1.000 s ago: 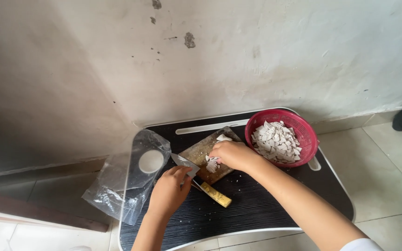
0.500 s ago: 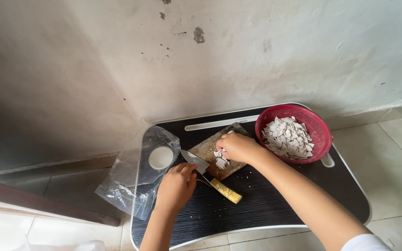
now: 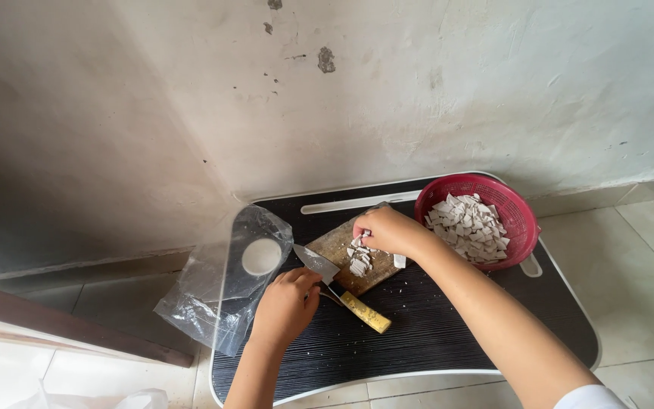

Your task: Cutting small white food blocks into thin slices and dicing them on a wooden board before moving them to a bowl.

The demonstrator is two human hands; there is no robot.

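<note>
My right hand [image 3: 389,231] reaches over a small wooden cutting board [image 3: 334,244], its fingertips pinched on white chopped pieces [image 3: 359,261] heaped there. My left hand [image 3: 285,307] rests curled on the black ribbed tray [image 3: 433,333], fingers closed on a knife [image 3: 318,263] where the blade meets the handle. The yellow handle [image 3: 366,316] sticks out free to the lower right. A red basket [image 3: 520,208] with several white chopped pieces stands at the tray's right, beside my right wrist.
A crumpled clear plastic bag [image 3: 210,291] covers the tray's left end with its round white hole [image 3: 261,256]. A stained wall [image 3: 342,91] rises right behind the tray. Pale floor tiles [image 3: 645,265] lie to the right, a dark wooden strip [image 3: 54,329] to the left.
My right hand has shifted slightly across the board and gathered the chopped pieces under its fingertips. My left hand and the knife have stayed where they were.
</note>
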